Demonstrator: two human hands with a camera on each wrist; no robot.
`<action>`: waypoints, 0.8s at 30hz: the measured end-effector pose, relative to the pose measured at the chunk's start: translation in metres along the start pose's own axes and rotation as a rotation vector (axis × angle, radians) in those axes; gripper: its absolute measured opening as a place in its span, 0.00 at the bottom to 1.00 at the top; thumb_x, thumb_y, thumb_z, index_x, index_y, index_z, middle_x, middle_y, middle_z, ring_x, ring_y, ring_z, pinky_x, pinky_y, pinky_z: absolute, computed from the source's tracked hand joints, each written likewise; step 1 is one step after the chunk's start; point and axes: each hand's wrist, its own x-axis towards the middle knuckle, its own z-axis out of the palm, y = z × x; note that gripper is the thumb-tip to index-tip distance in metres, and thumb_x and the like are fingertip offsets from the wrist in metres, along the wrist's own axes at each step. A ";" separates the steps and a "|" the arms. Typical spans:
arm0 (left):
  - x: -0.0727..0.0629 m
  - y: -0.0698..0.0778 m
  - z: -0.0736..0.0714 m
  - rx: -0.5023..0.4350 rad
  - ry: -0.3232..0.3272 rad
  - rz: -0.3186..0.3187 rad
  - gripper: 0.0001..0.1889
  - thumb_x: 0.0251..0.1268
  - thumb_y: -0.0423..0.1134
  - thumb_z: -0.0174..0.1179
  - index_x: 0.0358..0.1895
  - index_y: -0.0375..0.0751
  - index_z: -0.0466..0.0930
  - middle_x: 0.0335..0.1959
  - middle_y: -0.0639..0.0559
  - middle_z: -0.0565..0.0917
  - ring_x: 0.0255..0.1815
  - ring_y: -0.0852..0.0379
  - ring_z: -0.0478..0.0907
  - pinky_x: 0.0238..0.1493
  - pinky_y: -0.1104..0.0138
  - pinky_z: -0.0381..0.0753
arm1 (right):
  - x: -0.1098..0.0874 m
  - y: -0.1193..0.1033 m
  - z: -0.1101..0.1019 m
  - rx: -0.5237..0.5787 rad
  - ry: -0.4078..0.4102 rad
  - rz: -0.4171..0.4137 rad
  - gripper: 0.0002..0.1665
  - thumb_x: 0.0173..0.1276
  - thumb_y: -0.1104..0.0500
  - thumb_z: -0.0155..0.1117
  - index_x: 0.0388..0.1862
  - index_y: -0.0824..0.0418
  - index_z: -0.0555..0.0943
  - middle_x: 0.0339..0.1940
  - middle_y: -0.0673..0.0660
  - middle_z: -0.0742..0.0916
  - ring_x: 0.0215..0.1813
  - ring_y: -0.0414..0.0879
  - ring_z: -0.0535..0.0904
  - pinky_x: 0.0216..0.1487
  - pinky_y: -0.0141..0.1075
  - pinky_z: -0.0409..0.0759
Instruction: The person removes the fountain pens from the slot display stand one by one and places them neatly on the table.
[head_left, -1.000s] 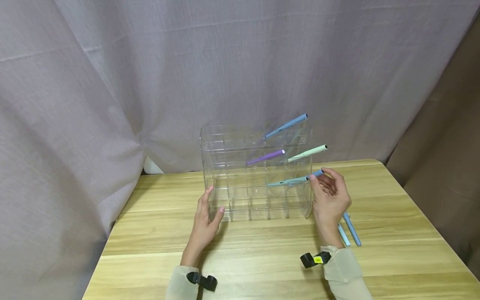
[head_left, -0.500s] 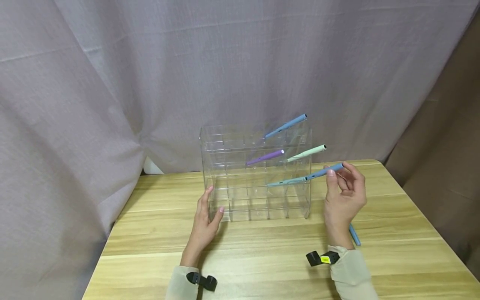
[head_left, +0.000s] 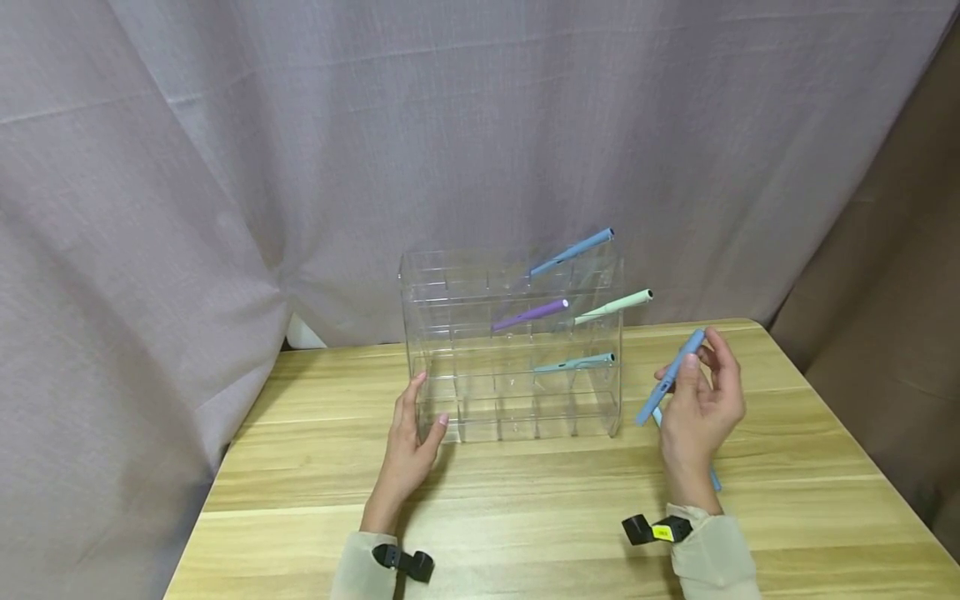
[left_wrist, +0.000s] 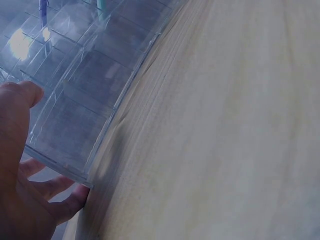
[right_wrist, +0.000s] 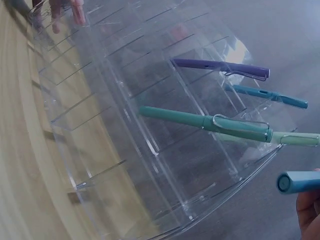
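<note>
A clear acrylic pen rack (head_left: 517, 419) stands on the table, with rows of compartments. My left hand (head_left: 408, 450) grips its lower left corner, thumb on the front and fingers round the side, as the left wrist view shows. To the right of the rack, my right hand (head_left: 701, 408) pinches a blue pen (head_left: 671, 375) between thumb and fingers, tilted with its lower end toward the rack. Slanting out of the compartments are a teal pen (head_left: 576, 363), a purple pen (head_left: 531, 315), a light green pen (head_left: 615, 307) and another blue pen (head_left: 573, 252) in the top row.
Partly hidden by my right hand and wrist, a pale blue pen (head_left: 657, 417) and one more blue pen (head_left: 716, 478) lie on the wooden table (head_left: 540, 517). A grey curtain (head_left: 480, 125) hangs close behind the rack.
My right hand has drawn the blue pen out to the right, away from the rack beside the teal pen, and tipped it more steeply. The left hand and rack stay put.
</note>
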 end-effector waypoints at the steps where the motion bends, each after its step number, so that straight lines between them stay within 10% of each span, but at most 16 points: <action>1: 0.000 0.000 0.000 0.001 0.000 0.000 0.41 0.80 0.42 0.62 0.88 0.56 0.50 0.86 0.40 0.60 0.87 0.31 0.57 0.84 0.31 0.59 | -0.001 0.000 -0.002 -0.012 0.001 0.019 0.23 0.79 0.69 0.61 0.70 0.69 0.80 0.47 0.59 0.82 0.28 0.42 0.84 0.32 0.27 0.88; 20: -0.001 0.000 0.001 -0.020 -0.009 0.003 0.43 0.80 0.41 0.62 0.88 0.67 0.47 0.87 0.41 0.59 0.88 0.33 0.55 0.85 0.33 0.59 | -0.001 0.017 -0.055 -0.569 -0.016 0.269 0.26 0.72 0.71 0.66 0.68 0.61 0.85 0.47 0.41 0.85 0.41 0.30 0.81 0.40 0.12 0.79; 24: -0.001 0.000 0.001 -0.024 -0.009 0.003 0.43 0.80 0.41 0.62 0.88 0.67 0.47 0.87 0.41 0.59 0.88 0.33 0.55 0.85 0.33 0.59 | 0.007 0.023 -0.073 -0.542 0.014 0.294 0.25 0.70 0.70 0.69 0.66 0.63 0.86 0.44 0.42 0.87 0.40 0.29 0.84 0.40 0.12 0.81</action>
